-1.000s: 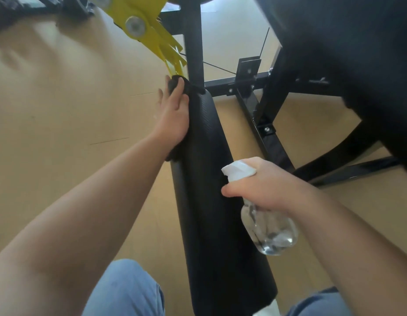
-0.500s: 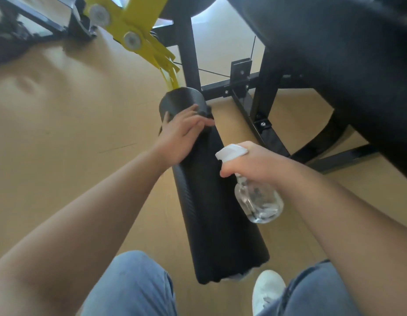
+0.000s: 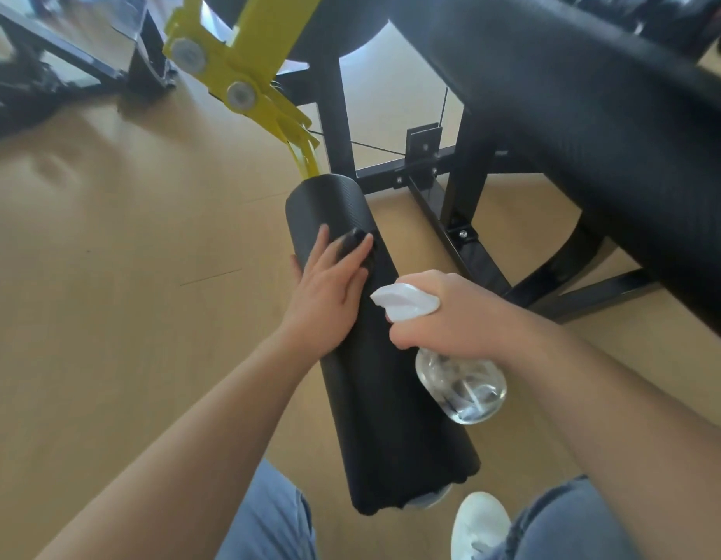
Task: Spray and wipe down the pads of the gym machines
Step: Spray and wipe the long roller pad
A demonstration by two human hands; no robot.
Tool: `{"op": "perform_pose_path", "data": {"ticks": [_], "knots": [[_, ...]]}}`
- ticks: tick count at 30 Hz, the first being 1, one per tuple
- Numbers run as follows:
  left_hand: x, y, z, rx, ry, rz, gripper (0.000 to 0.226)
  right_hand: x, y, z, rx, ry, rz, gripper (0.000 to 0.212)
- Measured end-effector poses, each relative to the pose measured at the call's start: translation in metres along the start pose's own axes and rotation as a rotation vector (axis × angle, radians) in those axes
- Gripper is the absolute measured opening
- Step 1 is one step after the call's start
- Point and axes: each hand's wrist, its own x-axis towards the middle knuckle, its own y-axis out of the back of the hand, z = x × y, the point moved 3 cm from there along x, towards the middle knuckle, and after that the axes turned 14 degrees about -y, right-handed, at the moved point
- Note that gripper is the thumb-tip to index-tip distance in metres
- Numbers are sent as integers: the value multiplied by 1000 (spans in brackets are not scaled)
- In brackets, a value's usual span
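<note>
**Roller pad ran straight out from the knees, with the left hand further along it**

Nearest the camera, the person's knees in blue jeans (image 3: 270, 519) and a white shoe (image 3: 478, 523) sat either side of the near end of the black roller pad (image 3: 391, 418). Its long axis ran away from the body above the wooden floor (image 3: 108, 256), leaning slightly left in the head view. The hands were apart. The right hand (image 3: 452, 317) was curled round the neck of a clear spray bottle (image 3: 462, 392), whose white nozzle (image 3: 403, 303) pointed left across the pad. The bottle hung just beside the pad's right flank; whether it touched could not be told. A little further along, the left hand (image 3: 326, 295) lay on top of the pad with fingers extended, pressing a small dark cloth (image 3: 353, 241) onto the surface. This was the only hand on the pad and the nearer to its far end. A short bare stretch lay beyond the fingertips, up to where the yellow bracket (image 3: 237, 70) met the roller. Any wiping stroke would probably have to follow that axis, out to the far end or back toward the knees. Beyond stood the black frame (image 3: 334, 115) and a larger black pad (image 3: 573, 115), well apart from both hands
</note>
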Motion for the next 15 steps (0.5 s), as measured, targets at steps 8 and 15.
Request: {"op": "perform_pose_path", "data": {"ticks": [8, 15], "knots": [[120, 15, -74, -19, 271, 45, 48, 8, 4, 0, -17, 95, -45, 17], [163, 19, -93, 68, 276, 105, 45, 18, 13, 5, 84, 19, -110, 19]]}}
